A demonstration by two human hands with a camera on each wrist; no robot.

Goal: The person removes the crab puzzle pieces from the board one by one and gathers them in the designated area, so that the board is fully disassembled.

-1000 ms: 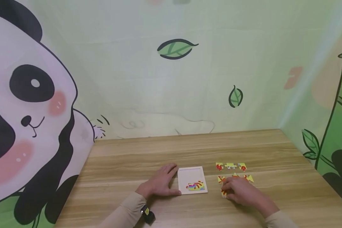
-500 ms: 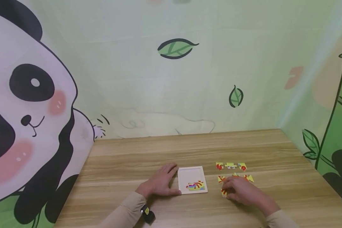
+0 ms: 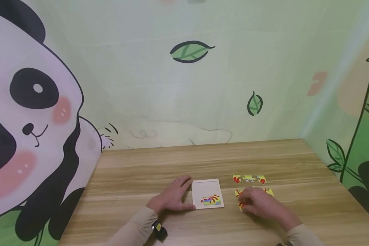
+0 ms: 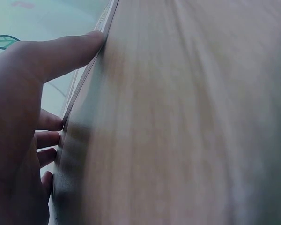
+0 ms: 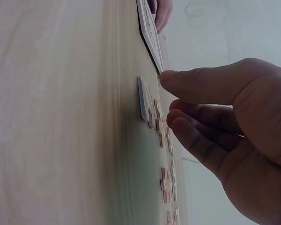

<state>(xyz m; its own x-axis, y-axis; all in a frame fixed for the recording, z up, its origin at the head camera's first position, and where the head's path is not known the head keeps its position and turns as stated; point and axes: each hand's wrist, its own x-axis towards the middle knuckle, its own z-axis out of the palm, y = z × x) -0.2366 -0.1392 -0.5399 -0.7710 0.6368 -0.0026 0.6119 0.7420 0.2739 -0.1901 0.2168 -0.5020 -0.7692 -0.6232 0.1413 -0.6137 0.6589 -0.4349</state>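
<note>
My left hand lies at the left side of a white puzzle tray, its spread thumb and fingers touching the tray's edge. A few joined colourful puzzle pieces fill the tray's lower right corner. In the right wrist view, my right hand hovers over loose pieces with its fingers loosely bent and nothing between thumb and fingertips. Below the fingertips, a red and yellow puzzle piece lies on the table; that same piece stands apart from the thumb. Part of the middle row is hidden behind the hand.
Three loose pieces form a back row, with a yellow piece in its middle. Another row ends at a yellow and red piece on the right. The wooden table meets a panda-printed backdrop behind.
My right hand has lifted slightly off the nearest piece, showing more of the row behind it. My left hand and the tray stay where they were.
</note>
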